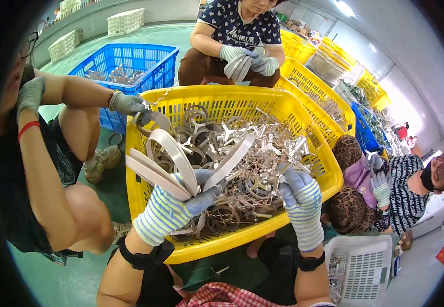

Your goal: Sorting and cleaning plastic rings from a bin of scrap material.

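Note:
My left hand (168, 212), in a striped grey glove, is closed round several flat, curved pale metal strips (172, 152) that fan upward over the yellow crate (204, 250). On the right side of the crate, the gloved fingers of my right hand (303, 207) are pressed together. Whatever they pinch, if anything, is too small to make out against the pile. Beneath both hands lies a tangled heap of small shiny metal pieces (257, 153), with three-armed parts and thin wavy strips among them. Curved bands (196, 115) are gathered toward the crate's left side.
A co-worker's gloved hand (129, 104) reaches over the left rim. Across the crate, another person's gloved hands (240, 61) hold curved bands. A blue crate (155, 56) stands at far left, yellow crates (324, 92) at far right, a white basket (367, 266) at near right.

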A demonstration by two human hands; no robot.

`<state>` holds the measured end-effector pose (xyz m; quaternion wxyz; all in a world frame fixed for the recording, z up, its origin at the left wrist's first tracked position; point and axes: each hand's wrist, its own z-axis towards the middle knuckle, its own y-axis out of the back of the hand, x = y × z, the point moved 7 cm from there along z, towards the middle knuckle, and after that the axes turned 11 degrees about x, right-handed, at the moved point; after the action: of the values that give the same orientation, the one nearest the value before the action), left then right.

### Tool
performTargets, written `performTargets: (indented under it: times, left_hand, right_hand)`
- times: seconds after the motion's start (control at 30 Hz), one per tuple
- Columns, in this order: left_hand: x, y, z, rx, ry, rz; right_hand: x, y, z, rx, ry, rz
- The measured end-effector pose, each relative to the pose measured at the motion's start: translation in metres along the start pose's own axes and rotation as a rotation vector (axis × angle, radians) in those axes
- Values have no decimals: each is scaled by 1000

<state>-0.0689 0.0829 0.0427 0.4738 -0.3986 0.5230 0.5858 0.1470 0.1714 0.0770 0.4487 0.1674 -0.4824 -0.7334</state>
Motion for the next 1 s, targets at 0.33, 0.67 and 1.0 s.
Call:
performTargets:
  times: [0.33,0.67,1.0]
  left_hand:
    - [-27,-23,-8,74,-247,88]
    - [8,17,-4,-419,-147,-107]
    - [1,-40,-2,-154,-296,124]
  right_hand:
    - [4,-5,-2,-49,-72,-16]
    - [3,-48,-18,423,-616,1270]
    - [6,-82,-39,202,-867,1764]
